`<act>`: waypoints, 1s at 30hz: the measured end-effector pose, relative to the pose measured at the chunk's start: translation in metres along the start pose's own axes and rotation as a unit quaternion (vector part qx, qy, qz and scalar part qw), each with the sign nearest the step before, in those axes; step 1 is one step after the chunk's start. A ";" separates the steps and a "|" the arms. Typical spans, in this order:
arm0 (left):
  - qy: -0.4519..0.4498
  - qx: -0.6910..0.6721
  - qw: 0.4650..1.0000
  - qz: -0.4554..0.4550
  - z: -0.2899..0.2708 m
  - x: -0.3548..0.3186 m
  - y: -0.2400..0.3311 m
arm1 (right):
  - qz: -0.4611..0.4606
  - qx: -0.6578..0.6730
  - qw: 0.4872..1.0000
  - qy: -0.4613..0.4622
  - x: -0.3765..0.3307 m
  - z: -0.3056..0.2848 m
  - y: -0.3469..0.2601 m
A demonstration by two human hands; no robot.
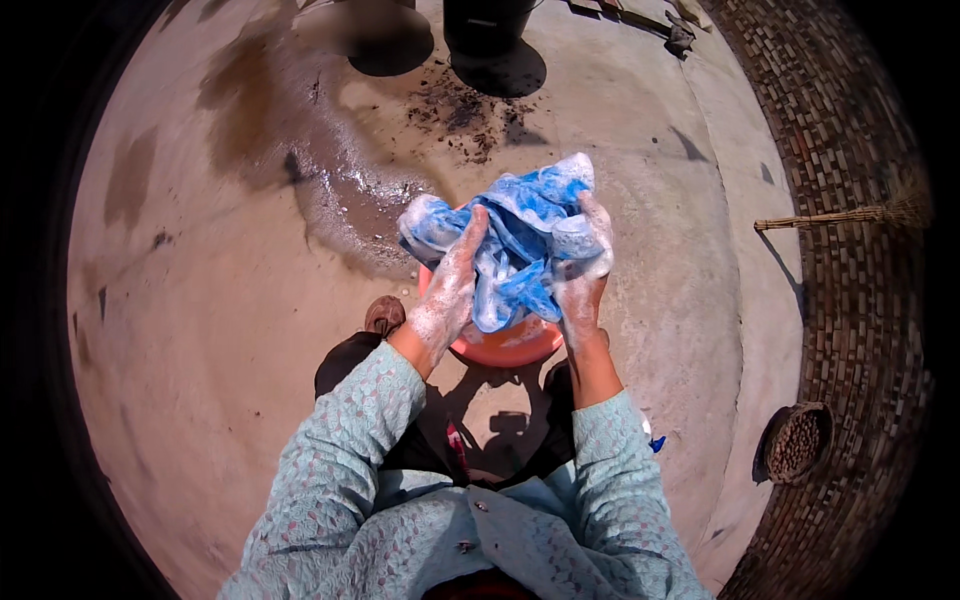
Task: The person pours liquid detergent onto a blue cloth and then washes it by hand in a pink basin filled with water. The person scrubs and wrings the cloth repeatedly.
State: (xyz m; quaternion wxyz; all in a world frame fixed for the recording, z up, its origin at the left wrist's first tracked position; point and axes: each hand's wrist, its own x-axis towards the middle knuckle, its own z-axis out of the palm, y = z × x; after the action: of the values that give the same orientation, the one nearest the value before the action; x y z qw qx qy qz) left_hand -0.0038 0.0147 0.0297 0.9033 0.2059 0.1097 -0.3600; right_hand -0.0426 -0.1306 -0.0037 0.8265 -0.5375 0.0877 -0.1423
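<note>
A bunched blue cloth [520, 215], wet and covered in white suds, is held up between my two hands. My left hand [451, 290] grips its left side, with the thumb lying on top and foam over the skin. On the other side my right hand [588, 270] clasps the cloth, also coated in lather; its fingers are partly hidden by the folds. Directly below sits an orange-pink basin [508, 350], mostly covered by the cloth and my hands. What the basin holds is largely hidden.
A wet, sudsy patch [345, 190] spreads over the concrete floor at the far left. Beyond it stands a black bucket [487, 22] near dark debris [465, 112]. Along the brick strip at right lie a broom [850, 215] and a round basket [797, 443]. My brown shoe [385, 315] is beside the basin.
</note>
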 end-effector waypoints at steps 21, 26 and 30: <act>0.141 0.165 0.968 0.125 -0.051 0.015 -0.021 | -0.171 -0.416 0.893 0.001 -0.033 0.028 0.047; 0.038 0.139 0.989 0.035 -0.024 -0.003 -0.030 | -0.028 -0.138 0.986 0.083 0.009 0.014 0.010; 0.054 0.218 0.969 0.107 -0.028 0.009 -0.033 | 0.056 -0.065 0.991 0.106 0.005 0.021 0.010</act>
State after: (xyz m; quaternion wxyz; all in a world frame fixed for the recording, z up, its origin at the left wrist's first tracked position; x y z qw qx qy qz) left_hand -0.0217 0.0005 -0.0077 0.8624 0.4276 0.0546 -0.2653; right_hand -0.0299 -0.1103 -0.0042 0.7826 -0.5663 0.2135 -0.1462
